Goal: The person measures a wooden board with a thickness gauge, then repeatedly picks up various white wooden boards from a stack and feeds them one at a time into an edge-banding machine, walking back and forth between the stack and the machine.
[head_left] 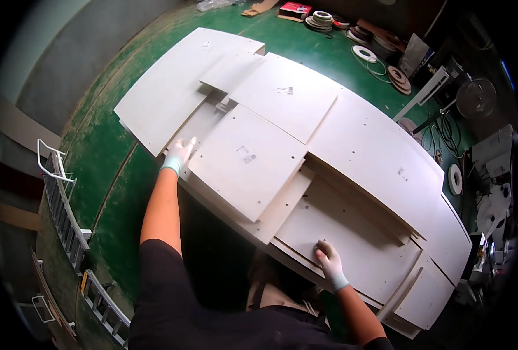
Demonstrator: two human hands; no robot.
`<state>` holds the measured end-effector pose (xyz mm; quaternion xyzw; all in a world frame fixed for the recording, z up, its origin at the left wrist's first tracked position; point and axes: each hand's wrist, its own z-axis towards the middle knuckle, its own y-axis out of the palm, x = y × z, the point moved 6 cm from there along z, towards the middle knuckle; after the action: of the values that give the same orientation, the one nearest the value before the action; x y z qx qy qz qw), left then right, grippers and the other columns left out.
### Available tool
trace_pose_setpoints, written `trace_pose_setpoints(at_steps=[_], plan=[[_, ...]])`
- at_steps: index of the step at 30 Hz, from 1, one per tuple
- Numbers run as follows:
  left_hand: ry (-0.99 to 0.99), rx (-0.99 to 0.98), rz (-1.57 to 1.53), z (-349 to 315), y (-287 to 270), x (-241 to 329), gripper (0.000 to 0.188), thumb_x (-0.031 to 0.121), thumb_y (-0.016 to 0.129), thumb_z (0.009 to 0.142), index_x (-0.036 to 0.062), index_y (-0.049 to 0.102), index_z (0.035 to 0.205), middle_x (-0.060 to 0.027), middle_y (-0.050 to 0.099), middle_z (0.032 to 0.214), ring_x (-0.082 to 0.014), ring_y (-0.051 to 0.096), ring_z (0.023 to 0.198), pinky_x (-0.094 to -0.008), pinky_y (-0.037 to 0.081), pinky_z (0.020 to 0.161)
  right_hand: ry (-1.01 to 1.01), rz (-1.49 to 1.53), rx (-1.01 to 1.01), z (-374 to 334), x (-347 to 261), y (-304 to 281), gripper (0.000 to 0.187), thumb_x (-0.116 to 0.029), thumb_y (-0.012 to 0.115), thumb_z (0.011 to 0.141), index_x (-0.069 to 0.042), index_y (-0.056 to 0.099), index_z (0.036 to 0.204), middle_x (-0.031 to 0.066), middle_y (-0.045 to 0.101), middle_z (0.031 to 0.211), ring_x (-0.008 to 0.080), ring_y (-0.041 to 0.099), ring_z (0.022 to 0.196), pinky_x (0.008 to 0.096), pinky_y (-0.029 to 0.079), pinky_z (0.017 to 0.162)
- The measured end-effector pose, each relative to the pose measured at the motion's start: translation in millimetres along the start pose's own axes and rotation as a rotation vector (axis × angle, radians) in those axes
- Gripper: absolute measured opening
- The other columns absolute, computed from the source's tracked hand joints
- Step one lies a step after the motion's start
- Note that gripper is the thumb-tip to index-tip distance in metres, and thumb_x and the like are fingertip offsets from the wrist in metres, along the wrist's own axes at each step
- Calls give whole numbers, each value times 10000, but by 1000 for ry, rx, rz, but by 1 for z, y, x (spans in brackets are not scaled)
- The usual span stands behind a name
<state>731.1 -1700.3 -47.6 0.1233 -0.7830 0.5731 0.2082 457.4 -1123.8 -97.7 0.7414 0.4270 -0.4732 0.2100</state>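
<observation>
White flat panels (381, 146) of several sizes lie in overlapping stacks across a wide surface before me. My left hand (178, 156), in a white glove with a pale green cuff, is at the near left edge. Its fingers are spread beside a raised square panel (248, 160); any contact is hard to make out. Over a lower, recessed panel (343, 233) on the right is my right hand (330, 267), gloved alike. Its fingers are loosely bent and a little apart, with nothing visible in them. Small dark holes and printed labels mark several panels.
Green floor (104, 166) surrounds the stacks. Metal ladders (66, 207) lie at the left. Rolls of edge banding (320, 20) and a red box (294, 10) sit at the far side. A round fan-like object (476, 98) and cables (445, 134) stand at the right.
</observation>
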Motion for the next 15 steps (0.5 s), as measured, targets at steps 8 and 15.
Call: trace_pose_setpoints(at_steps=[8, 15], plan=[[187, -383, -99, 40, 37, -18, 1091, 774, 459, 852, -130, 299, 1441, -318, 397, 1456, -363, 390, 1379, -384, 315, 1136, 199, 514, 1, 120, -65, 152, 731, -441, 620, 919, -33, 335, 1455, 118, 460, 1373, 228, 429, 1255, 403, 378, 1028], [126, -466, -353, -49, 15, -37, 967, 583, 673, 838, -108, 347, 1432, -311, 443, 1420, -346, 447, 1333, -385, 343, 1113, 321, 613, 86, 111, -64, 119, 575, -298, 656, 899, -21, 447, 1357, 112, 556, 1284, 231, 517, 1187, 379, 412, 1005]])
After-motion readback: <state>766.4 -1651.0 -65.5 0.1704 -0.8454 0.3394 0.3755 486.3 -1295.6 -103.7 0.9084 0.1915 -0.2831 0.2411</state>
